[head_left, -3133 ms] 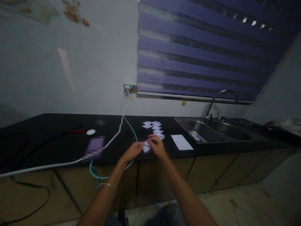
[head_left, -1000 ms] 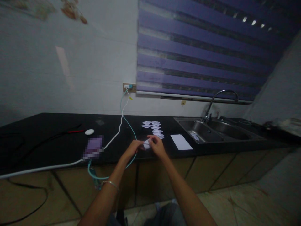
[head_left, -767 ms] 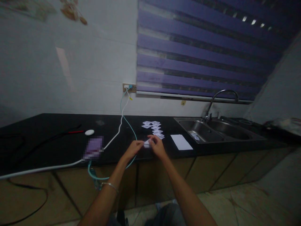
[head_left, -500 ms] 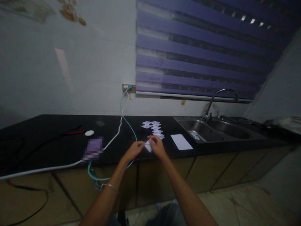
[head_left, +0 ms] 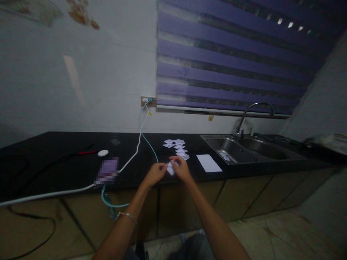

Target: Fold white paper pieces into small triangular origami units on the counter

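Note:
A small piece of folded white paper (head_left: 170,170) is held between my two hands over the front of the black counter. My left hand (head_left: 156,173) pinches its left side with thumb and fingers. On its right side, my right hand (head_left: 181,169) is closed on the same paper, covering part of it. Just beyond lie several folded white paper pieces (head_left: 179,147) in a bent, overlapping row. To the right of my hands, a stack or sheet of white paper (head_left: 209,163) rests flat; I cannot tell which.
A steel double sink (head_left: 245,148) with a curved tap (head_left: 242,119) is set into the counter (head_left: 67,148) at right, a white piece lying inside. White and teal cables (head_left: 137,146) run from a wall socket (head_left: 148,101). A white disc (head_left: 103,153) lies at left.
Both hands stay almost in place. The paper between them looks slightly different in shape, its lower tip less pointed and a crease line showing across it.

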Demonstrator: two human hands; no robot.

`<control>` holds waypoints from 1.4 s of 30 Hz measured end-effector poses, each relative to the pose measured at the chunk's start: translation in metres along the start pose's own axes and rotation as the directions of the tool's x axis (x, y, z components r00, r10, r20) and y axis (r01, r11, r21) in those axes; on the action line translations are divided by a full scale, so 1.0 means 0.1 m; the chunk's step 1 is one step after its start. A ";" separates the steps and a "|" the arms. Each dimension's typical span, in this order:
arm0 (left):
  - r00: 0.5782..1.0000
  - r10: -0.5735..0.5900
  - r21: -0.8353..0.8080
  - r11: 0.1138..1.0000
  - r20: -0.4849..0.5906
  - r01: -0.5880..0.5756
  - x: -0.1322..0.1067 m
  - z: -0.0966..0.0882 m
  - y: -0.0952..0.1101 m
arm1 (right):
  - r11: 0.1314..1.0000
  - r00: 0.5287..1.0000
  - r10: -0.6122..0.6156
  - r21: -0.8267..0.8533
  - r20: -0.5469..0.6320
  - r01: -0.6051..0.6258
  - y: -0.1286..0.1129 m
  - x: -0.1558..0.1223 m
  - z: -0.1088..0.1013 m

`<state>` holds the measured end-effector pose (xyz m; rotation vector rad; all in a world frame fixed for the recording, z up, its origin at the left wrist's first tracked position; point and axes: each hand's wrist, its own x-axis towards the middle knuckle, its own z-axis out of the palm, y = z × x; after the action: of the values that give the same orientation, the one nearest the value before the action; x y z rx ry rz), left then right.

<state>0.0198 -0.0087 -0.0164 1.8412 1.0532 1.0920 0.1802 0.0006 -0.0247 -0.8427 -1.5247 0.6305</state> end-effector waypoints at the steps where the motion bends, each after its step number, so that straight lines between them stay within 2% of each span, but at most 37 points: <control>1: 1.000 0.010 0.032 0.999 -0.008 -0.009 0.00 0.00 0.00 | 1.000 1.000 0.002 -0.007 0.000 -0.002 0.00 0.00 0.00; 4: 0.999 0.043 0.094 0.995 -0.024 -0.041 -0.01 0.01 -0.02 | 1.000 1.000 0.011 -0.024 -0.003 -0.011 0.00 -0.01 -0.01; 12: 0.995 0.077 0.090 0.993 -0.071 -0.070 -0.02 0.03 -0.03 | 1.000 1.000 0.009 0.010 -0.004 -0.009 -0.02 -0.01 -0.03; 26: 0.992 0.040 0.134 0.991 -0.116 -0.024 -0.01 0.05 -0.06 | 0.999 0.999 0.034 0.035 0.007 -0.034 -0.03 -0.01 -0.02; 31: 0.989 0.066 0.156 0.987 -0.133 -0.045 -0.01 0.05 -0.06 | 0.997 1.000 0.025 0.069 0.001 -0.025 0.00 -0.01 -0.02; 42: 0.983 0.084 0.218 0.975 -0.162 -0.047 -0.04 0.05 -0.03 | 0.999 1.000 0.031 0.009 0.002 -0.031 0.01 0.01 -0.02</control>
<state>0.0220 -0.0116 -0.0222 1.9903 1.2579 1.2334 0.1822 0.0016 -0.0244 -0.8606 -1.5118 0.6598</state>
